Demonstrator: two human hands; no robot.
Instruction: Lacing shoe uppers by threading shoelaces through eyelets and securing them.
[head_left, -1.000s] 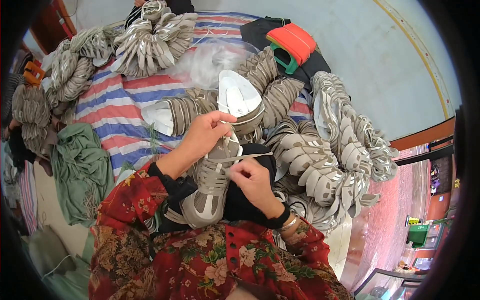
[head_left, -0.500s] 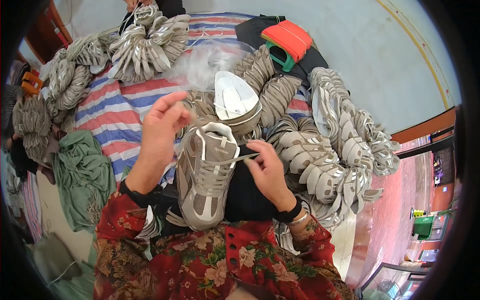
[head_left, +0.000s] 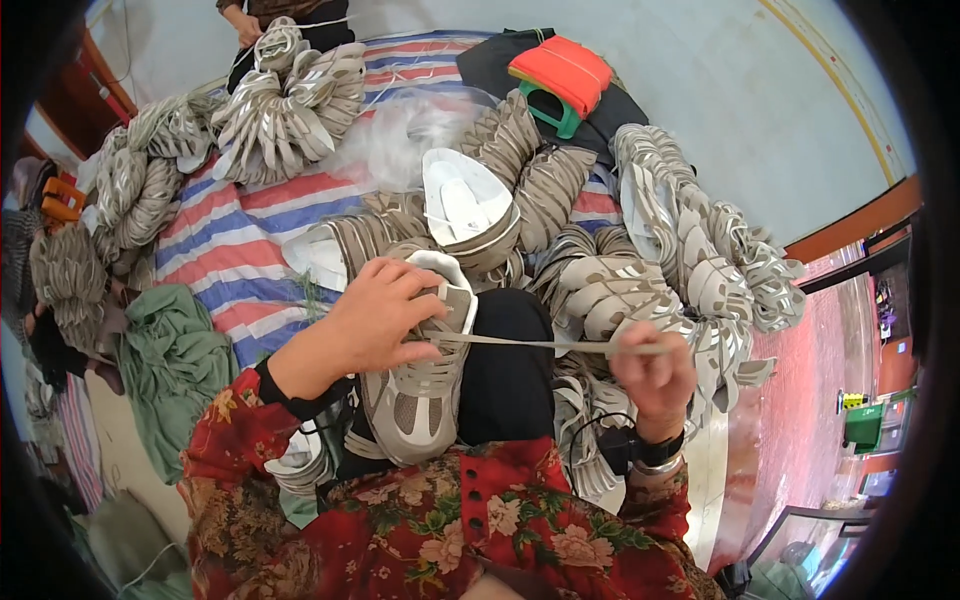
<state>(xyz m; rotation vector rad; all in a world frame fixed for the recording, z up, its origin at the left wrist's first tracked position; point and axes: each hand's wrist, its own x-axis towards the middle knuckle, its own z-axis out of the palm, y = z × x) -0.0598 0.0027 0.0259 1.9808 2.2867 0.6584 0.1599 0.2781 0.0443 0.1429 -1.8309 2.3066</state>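
Observation:
A grey-beige shoe upper [head_left: 408,418] rests on my lap with its toe towards me. It is partly laced, and its padded collar faces away. My left hand [head_left: 375,318] grips the upper beside the eyelets, its fingers and thumb covering part of the tongue and lacing. From there a flat beige shoelace [head_left: 530,343] runs taut to the right. Its other end is in the closed fingers of my right hand [head_left: 655,372], which is slightly blurred. Just past the collar sits a stack of uppers [head_left: 470,205] with a white inner side on top.
Strung bundles of uppers lie at the right [head_left: 640,290] and far left [head_left: 290,115]. A striped sheet [head_left: 230,250] covers the floor. A green cloth [head_left: 175,370] lies left, a red-and-green stool [head_left: 565,75] at the back. Another person's hand [head_left: 245,28] is at the far bundle.
My left hand has come down from beside the collar onto the upper. My right hand has moved right and slightly down, drawing the shoelace out long and taut.

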